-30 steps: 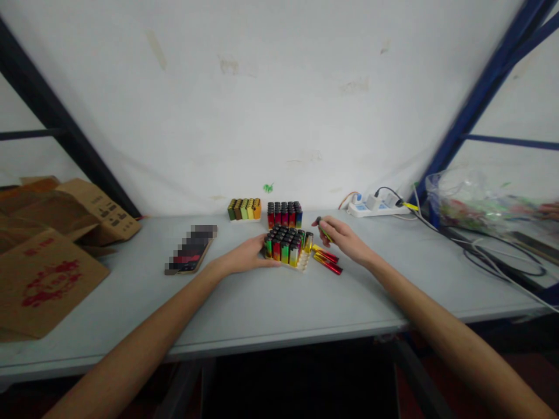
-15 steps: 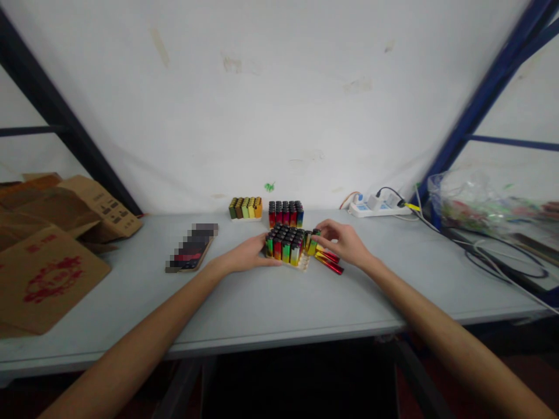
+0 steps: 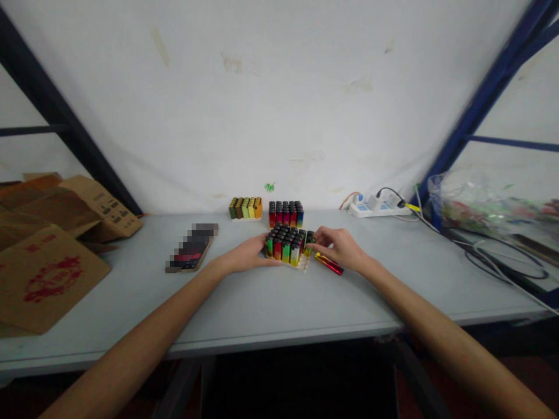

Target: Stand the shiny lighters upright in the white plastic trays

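Observation:
A pale tray (image 3: 302,265) holds upright lighters (image 3: 286,247) with black tops and shiny red, green, yellow and silver bodies. Several holes at its right end have no lighter in them. My left hand (image 3: 250,255) is closed around the tray's left side, thumb along the front. At the right end, my right hand (image 3: 338,247) pinches a green-yellow lighter (image 3: 308,251), held upright and partly hidden by the fingers. Just below that hand, a red and yellow lighter (image 3: 329,265) lies on the table.
Behind stand a block of red and blue lighters (image 3: 286,215) and a tray of yellow-green lighters (image 3: 246,208). A phone (image 3: 192,250) lies at left, near cardboard boxes (image 3: 56,273). A power strip (image 3: 379,208), cables (image 3: 502,256) and a plastic bag (image 3: 467,198) are at right.
My right hand has shifted slightly left and down, bringing the green-yellow lighter closer to the tray's right end. It now covers part of the lying lighters. My left hand has stayed put.

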Motion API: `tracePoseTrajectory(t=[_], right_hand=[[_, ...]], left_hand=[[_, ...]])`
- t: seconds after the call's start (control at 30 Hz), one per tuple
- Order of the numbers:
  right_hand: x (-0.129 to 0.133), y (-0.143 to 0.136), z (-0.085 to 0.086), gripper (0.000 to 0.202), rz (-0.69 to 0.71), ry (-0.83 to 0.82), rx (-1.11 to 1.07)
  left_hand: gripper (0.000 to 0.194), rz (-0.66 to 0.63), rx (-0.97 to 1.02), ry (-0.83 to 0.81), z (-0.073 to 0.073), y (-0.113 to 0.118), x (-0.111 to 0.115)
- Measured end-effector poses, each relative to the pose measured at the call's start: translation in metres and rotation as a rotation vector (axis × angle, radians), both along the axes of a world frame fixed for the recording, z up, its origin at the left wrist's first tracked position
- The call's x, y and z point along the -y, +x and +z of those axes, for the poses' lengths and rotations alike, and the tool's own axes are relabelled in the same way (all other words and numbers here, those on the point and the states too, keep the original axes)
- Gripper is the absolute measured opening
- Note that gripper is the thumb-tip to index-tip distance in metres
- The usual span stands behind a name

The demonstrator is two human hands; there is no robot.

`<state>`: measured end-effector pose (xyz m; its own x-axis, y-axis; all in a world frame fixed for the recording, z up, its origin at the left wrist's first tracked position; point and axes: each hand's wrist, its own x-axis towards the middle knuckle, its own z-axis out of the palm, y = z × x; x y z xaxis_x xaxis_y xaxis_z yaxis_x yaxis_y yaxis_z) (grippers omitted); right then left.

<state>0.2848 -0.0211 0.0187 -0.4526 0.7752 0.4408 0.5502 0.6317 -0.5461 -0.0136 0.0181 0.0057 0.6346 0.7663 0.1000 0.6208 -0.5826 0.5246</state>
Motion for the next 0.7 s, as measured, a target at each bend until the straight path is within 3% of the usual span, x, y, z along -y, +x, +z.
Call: tracePoseTrajectory(t=[0.3, 0.47, 0.6, 0.7], right_hand=[[-0.01, 0.025, 0.01, 0.037, -0.142, 0.029, 0.126], [-0.02, 0.039, 0.002, 0.026, -0.076, -0.036, 0.39], [-0.021, 0.033, -0.004, 0.026, -0.009, -0.107, 0.387], [-0.022, 0.031, -0.009, 0.026, -0.036, -0.113, 0.357]], left_hand=[[0.081, -0.008, 0.011, 0.0, 0.0, -0.001, 0.0], [0.08, -0.016, 0.015, 0.001, 0.001, -0.001, 0.001], [0.082, -0.006, 0.01, 0.014, 0.001, -0.001, 0.001], [0.082, -0.008, 0.005, 0.007, 0.002, 0.0, 0.002]])
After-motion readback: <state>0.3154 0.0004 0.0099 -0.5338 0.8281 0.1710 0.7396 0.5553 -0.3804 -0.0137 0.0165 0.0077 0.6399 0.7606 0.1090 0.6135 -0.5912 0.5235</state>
